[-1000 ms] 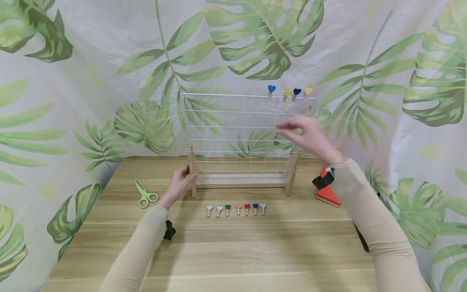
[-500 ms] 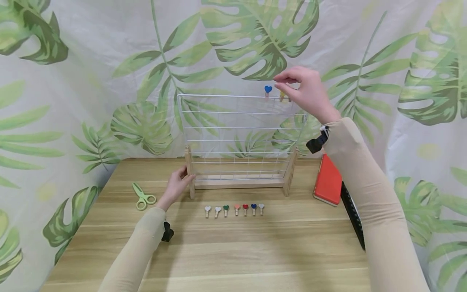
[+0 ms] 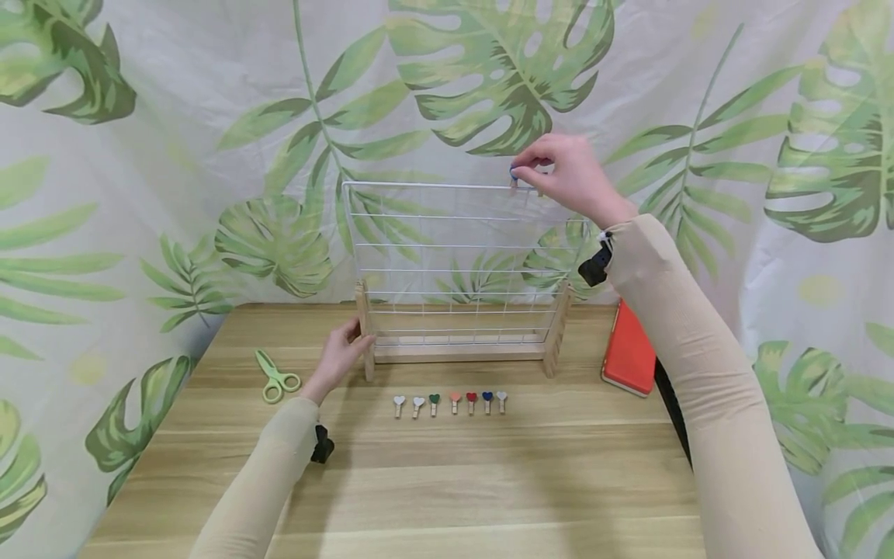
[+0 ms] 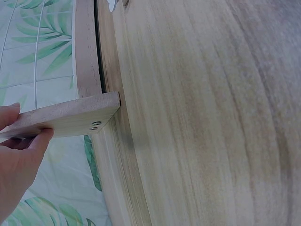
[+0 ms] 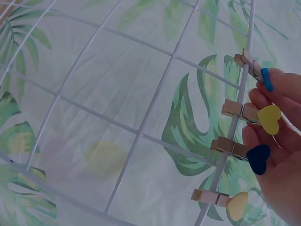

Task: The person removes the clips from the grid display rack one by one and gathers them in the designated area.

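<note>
A white wire grid point(image 3: 433, 185) stands upright in a wooden base point(image 3: 454, 355). My right hand point(image 3: 574, 177) is up at the grid's top bar. In the right wrist view its thumb and a finger pinch the blue-heart clothespin point(image 5: 266, 79), which sits on the bar. Beside it on the bar are a yellow-heart clothespin point(image 5: 269, 118), a navy-heart clothespin point(image 5: 258, 159) and a pale-yellow-heart clothespin point(image 5: 237, 205). In the head view the hand mostly hides these. Low on the left, my left hand point(image 3: 340, 355) grips the base's wooden upright point(image 4: 66, 113) between thumb and fingers.
Several heart clothespins point(image 3: 455, 403) lie in a row on the wooden table point(image 3: 447, 481) before the rack. Green scissors point(image 3: 275, 379) rest at the left. On the right lie a red notebook point(image 3: 628, 353) and a black object point(image 3: 672, 404), partly behind my right arm.
My right hand has risen from in front of the grid to its top bar, then moved slightly left onto the blue-heart clothespin. My left hand has kept its grip on the upright.
</note>
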`<state>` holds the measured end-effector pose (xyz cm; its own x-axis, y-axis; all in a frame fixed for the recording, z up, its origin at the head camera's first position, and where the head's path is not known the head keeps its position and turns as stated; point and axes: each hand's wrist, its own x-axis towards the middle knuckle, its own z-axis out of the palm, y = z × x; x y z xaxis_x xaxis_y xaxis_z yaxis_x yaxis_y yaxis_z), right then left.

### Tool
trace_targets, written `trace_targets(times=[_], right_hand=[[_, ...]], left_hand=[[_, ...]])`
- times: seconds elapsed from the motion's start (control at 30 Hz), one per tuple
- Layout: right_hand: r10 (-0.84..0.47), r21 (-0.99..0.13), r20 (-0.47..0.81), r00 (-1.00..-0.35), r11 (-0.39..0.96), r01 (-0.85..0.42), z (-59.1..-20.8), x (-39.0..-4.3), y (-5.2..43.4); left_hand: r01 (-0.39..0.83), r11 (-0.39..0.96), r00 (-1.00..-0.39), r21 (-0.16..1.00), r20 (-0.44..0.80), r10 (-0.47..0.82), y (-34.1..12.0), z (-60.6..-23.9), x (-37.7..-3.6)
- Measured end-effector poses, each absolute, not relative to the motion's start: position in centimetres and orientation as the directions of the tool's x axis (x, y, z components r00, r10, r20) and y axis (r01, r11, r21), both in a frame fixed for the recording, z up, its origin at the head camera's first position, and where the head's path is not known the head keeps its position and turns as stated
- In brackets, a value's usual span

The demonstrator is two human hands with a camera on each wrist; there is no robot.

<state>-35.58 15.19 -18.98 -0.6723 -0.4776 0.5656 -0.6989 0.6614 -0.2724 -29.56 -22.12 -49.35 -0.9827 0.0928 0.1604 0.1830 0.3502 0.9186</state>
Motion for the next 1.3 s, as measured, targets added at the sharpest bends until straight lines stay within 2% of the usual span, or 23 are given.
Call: trace_targets(times=[0.13, 0.4, 0.57, 0.67, 0.8, 0.97, 1.1, 1.17, 1.3], right_hand=[[-0.472, -0.287, 0.562, -0.679, 0.659, -0.695, -18.8, -35.4, 15.2], [-0.464, -0.297, 0.576, -0.673, 0.649, -0.701, -18.5, -35.1, 15.0], [-0.424, -0.326, 0.608, -0.671, 0.638, -0.698, -18.2, -34.5, 14.9], [-0.423, -0.318, 0.621, -0.66, 0.634, -0.705, -18.3, -34.0, 14.9], [-0.453, -0.263, 0.648, -0.613, 0.622, -0.737, -19.2, -33.0, 15.3], [-0.492, -0.215, 0.67, -0.556, 0.588, -0.78, -21.6, -31.5, 16.0], [-0.529, -0.227, 0.645, -0.552, 0.557, -0.799, -24.8, -30.6, 16.8], [-0.547, -0.249, 0.621, -0.561, 0.541, -0.803, -27.0, -30.3, 17.1], [-0.559, -0.348, 0.513, -0.651, 0.558, -0.753, -31.9, -29.7, 17.9]], left_hand=[[0.217, 0.361, -0.976, 0.907, 0.199, 0.087, -22.1, -49.3, -29.6], [0.14, 0.365, -0.99, 0.92, 0.121, 0.075, -22.0, -48.8, -29.7], [0.125, 0.355, -0.991, 0.926, 0.1, 0.089, -21.6, -47.1, -28.6], [0.13, 0.347, -0.99, 0.929, 0.105, 0.089, -21.4, -46.3, -28.1], [0.154, 0.367, -0.987, 0.918, 0.127, 0.095, -21.8, -47.8, -28.9], [0.143, 0.359, -0.989, 0.922, 0.12, 0.087, -22.1, -49.4, -29.6], [0.133, 0.369, -0.991, 0.92, 0.112, 0.079, -22.1, -49.4, -29.7], [0.128, 0.367, -0.991, 0.922, 0.107, 0.078, -22.1, -49.4, -29.8], [0.143, 0.349, -0.989, 0.926, 0.121, 0.082, -22.1, -49.4, -29.7]])
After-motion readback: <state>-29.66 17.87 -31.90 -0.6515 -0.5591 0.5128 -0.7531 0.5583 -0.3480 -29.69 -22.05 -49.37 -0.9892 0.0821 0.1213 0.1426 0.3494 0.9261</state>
